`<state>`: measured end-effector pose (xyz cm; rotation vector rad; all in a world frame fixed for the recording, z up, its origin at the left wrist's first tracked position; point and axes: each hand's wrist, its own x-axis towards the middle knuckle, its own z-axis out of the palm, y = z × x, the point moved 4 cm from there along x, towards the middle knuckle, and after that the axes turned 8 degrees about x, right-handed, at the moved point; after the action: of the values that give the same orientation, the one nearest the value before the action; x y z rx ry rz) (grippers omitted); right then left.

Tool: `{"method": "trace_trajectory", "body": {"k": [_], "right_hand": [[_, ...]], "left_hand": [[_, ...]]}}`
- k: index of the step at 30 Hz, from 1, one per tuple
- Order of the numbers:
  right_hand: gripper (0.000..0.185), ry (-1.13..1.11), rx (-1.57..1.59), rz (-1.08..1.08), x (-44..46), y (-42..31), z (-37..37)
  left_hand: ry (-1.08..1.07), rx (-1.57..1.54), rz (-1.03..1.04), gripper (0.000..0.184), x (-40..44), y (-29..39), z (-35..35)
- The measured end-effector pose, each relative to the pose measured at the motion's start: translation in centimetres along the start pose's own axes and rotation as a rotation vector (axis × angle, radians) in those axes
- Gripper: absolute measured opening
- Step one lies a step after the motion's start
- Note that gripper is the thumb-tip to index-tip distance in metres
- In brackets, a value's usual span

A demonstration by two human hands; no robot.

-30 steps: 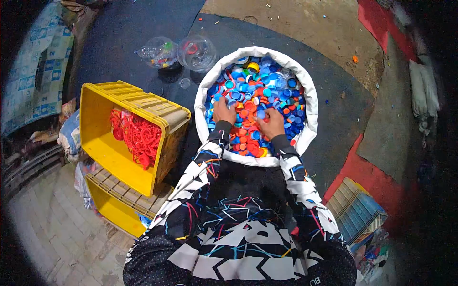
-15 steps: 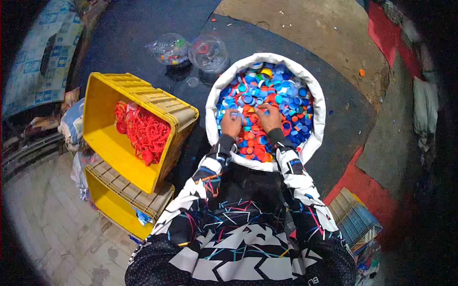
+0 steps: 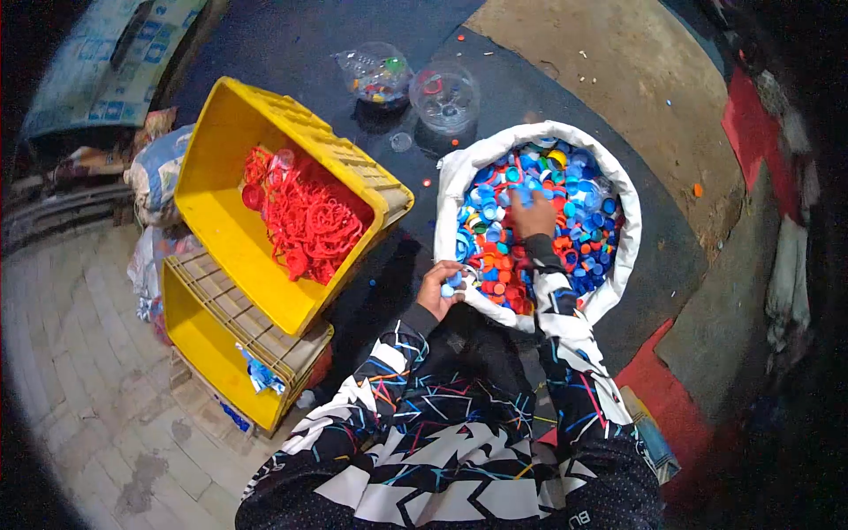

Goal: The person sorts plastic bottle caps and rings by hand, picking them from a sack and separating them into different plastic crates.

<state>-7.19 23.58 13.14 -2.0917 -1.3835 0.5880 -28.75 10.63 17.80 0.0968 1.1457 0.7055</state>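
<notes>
A round container with a rolled white rim (image 3: 629, 238) holds a heap of plastic caps (image 3: 586, 208), mostly blue, red and orange. My left hand (image 3: 439, 290) is at the rim's lower left, closed around pale blue caps, with a clear ring-like piece beside its fingers. Over the middle of the heap, my right hand (image 3: 533, 215) reaches in, blurred by motion; blue shows at its fingertips, and whether it grips anything is unclear.
On the left, a tilted yellow crate (image 3: 231, 221) with red plastic strips (image 3: 305, 221) rests on another yellow crate (image 3: 203, 340) containing blue scraps. Two clear rounded containers (image 3: 375, 75) (image 3: 444, 97) stand behind. A stuffed sack (image 3: 162, 177) is at far left.
My left hand has moved from the heap to the rim's lower left with blue caps. My right hand has moved farther up over the heap. The view has shifted, placing the scene farther right.
</notes>
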Motion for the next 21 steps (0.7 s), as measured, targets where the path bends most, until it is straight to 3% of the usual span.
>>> {"method": "trace_trajectory", "body": {"k": [1,2,4,6,8,9,12,17,21], "right_hand": [[0.036,0.077,0.057,0.032,-0.1,0.5,-0.2],[0.033,-0.03,0.368,0.077,-0.1,3.7,1.0],[0.026,-0.313,1.381,0.728,-2.5,0.3,-1.4],[0.031,-0.357,1.603,0.716,-4.7,-0.5,-2.1],[0.038,-0.356,1.557,0.712,-7.1,-5.0,-4.3],[0.042,-0.537,1.628,0.664,-8.0,-7.5,-4.7],[0.053,-0.779,1.699,0.625,-11.4,-13.6,-3.8],[0.065,-1.15,1.665,0.675,-17.2,-24.5,0.5],[0.066,-1.381,1.431,0.745,-23.2,-32.3,6.0]], "left_hand": [[0.005,-0.008,0.008,0.021,-0.1,0.4,-0.5],[-0.059,-0.055,0.039,0.019,-0.1,0.9,-0.8],[-0.056,-0.141,0.068,0.02,-2.0,3.2,-0.4],[-0.128,-0.265,0.121,0.024,-3.5,5.0,-0.6],[-0.197,-0.39,0.171,0.028,-4.6,6.3,-2.0],[-0.223,-0.443,0.199,0.029,-5.7,7.4,-2.5],[-0.24,-0.569,0.285,0.029,-8.8,9.9,-5.2],[-0.169,-0.717,0.488,0.03,-14.7,12.8,-12.1],[-0.061,-0.947,0.678,0.029,-21.5,12.9,-19.6]]}}
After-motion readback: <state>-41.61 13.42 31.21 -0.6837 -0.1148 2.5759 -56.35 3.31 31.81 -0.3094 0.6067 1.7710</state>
